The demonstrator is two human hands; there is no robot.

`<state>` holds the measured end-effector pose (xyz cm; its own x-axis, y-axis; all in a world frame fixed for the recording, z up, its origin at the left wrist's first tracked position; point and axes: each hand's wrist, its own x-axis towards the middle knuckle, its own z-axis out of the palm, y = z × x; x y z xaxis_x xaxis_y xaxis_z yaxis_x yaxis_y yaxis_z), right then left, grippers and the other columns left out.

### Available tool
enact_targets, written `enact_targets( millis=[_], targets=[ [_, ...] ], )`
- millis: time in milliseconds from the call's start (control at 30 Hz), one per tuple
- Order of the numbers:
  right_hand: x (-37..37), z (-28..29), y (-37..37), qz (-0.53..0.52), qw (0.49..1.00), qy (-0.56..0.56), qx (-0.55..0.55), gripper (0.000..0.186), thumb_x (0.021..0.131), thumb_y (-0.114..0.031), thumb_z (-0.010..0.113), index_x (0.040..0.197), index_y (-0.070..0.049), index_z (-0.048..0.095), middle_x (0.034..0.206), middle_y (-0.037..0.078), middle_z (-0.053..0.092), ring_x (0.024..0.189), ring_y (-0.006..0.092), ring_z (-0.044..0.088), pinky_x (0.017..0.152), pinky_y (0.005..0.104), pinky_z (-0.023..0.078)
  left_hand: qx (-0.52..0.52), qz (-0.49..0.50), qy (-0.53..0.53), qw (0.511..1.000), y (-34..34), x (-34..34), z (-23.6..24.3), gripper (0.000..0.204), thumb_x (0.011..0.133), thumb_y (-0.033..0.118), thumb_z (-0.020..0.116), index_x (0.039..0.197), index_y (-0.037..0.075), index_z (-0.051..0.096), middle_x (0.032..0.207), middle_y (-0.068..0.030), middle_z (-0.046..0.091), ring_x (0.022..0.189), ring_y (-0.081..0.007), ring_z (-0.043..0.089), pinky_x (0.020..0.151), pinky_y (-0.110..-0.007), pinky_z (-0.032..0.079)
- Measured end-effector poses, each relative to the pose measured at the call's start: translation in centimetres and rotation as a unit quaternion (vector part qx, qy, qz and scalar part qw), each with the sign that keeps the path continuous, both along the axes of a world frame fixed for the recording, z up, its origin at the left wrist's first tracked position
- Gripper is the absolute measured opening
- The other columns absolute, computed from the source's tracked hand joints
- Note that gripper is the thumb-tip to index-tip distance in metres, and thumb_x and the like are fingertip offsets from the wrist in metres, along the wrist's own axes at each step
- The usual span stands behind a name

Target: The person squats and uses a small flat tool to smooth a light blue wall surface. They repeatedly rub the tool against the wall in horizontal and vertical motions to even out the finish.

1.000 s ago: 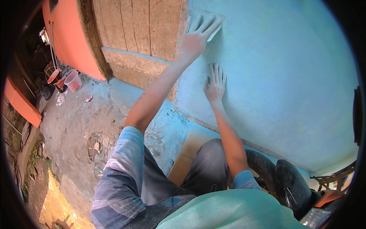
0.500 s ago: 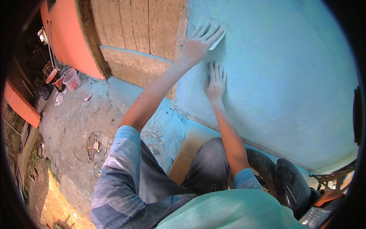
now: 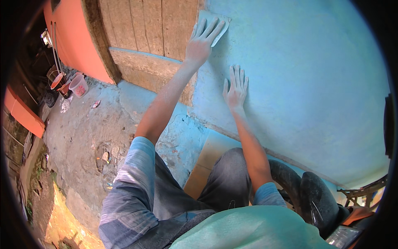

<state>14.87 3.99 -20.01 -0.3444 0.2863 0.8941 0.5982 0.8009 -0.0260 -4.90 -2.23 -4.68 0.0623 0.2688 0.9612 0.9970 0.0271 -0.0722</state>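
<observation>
My left hand (image 3: pixel 200 45), coated in pale dust, presses a sheet of sandpaper (image 3: pixel 222 37) flat against the light blue wall (image 3: pixel 302 74). Its fingers lie stretched over the sheet, whose pale corners stick out past the fingertips. The hand is at the wall's left edge, beside the wooden door (image 3: pixel 145 29). Lower and to the right, my right hand (image 3: pixel 236 92) rests on the wall with its fingers extended, holding nothing. Dust covers this hand too.
Clear plastic tub (image 3: pixel 78 86) and other containers stand at the far left by the orange wall (image 3: pixel 76 41). A black motorcycle wheel (image 3: pixel 286 176) is close on my right. Rough concrete floor (image 3: pixel 83 137) carries scraps of litter; a tan board (image 3: pixel 199 170) lies below the wall.
My left hand and the sandpaper have moved left and slightly up along the wall, closer to the door. My right hand stays in nearly the same place, its fingers a little more spread.
</observation>
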Motion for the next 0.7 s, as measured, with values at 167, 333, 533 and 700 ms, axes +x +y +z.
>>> enact_targets(
  millis=[167, 333, 533, 700],
  targets=[
    [0.0, -0.1, 0.2, -0.005, 1.0, 0.0, -0.002, 0.064, 0.103, -0.022, 0.063, 0.165, -0.016, 0.046, 0.169, 0.01, 0.047, 0.154, 0.0331, 0.045, 0.126, 0.0547, 0.032, -0.06, -0.093, 0.071, 0.991, 0.3, 2.9, -3.1, 0.085, 0.093, -0.007, 0.055, 0.168, 0.03, 0.042, 0.169, -0.0026, 0.046, 0.151, -0.0418, 0.047, 0.127, -0.053, 0.038],
    [0.3, 0.3, -0.3, 0.007, 1.0, -0.005, -0.008, 0.064, 0.103, -0.021, 0.063, 0.165, -0.017, 0.047, 0.169, 0.01, 0.047, 0.154, 0.0326, 0.045, 0.126, 0.0541, 0.033, 0.014, -0.04, -0.023, 0.999, 0.5, 0.9, -1.8, 0.081, 0.096, -0.004, 0.054, 0.168, 0.03, 0.041, 0.17, -0.0025, 0.046, 0.151, -0.0413, 0.048, 0.128, -0.053, 0.036],
    [0.1, 0.2, -0.1, -0.003, 1.0, 0.0, -0.002, 0.065, 0.101, -0.018, 0.064, 0.164, -0.017, 0.047, 0.168, 0.009, 0.047, 0.154, 0.0318, 0.045, 0.126, 0.0533, 0.034, -0.056, -0.081, 0.048, 0.994, 0.3, 2.8, -3.7, 0.08, 0.096, -0.002, 0.055, 0.169, 0.027, 0.039, 0.169, -0.0031, 0.046, 0.153, -0.0417, 0.045, 0.128, -0.055, 0.034],
    [0.3, 0.2, -0.1, 0.006, 1.0, -0.001, -0.002, 0.066, 0.101, -0.018, 0.065, 0.164, -0.017, 0.047, 0.168, 0.009, 0.048, 0.154, 0.0316, 0.045, 0.125, 0.0535, 0.035, 0.013, -0.025, -0.054, 0.998, 0.5, 2.4, -2.8, 0.076, 0.099, 0.004, 0.054, 0.168, 0.031, 0.041, 0.169, -0.0021, 0.047, 0.151, -0.0393, 0.048, 0.128, -0.054, 0.035]
  ],
)
